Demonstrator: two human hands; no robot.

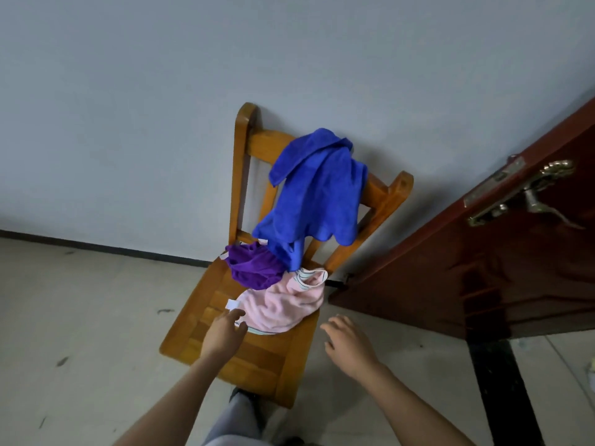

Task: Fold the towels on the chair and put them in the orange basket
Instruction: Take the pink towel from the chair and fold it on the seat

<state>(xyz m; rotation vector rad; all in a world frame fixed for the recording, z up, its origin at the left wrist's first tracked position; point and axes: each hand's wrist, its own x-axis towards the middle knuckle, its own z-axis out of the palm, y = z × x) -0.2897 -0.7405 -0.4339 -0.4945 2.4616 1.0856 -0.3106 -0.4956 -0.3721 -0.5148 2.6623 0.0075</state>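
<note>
A wooden chair stands against the wall. Over its backrest hangs a blue towel. A purple towel lies crumpled at the back of the seat. In front of it a pink towel with a striped edge and a white label lies bunched on the seat. My left hand hovers over the seat with relaxed fingers, its fingertips at the pink towel's near left edge. My right hand is held off the seat's right edge, fingers loosely spread, holding nothing. No orange basket is in view.
A dark red door with a brass handle stands open close to the chair's right side. A grey wall is behind the chair. Pale tiled floor lies to the left, and a black threshold strip runs at the lower right.
</note>
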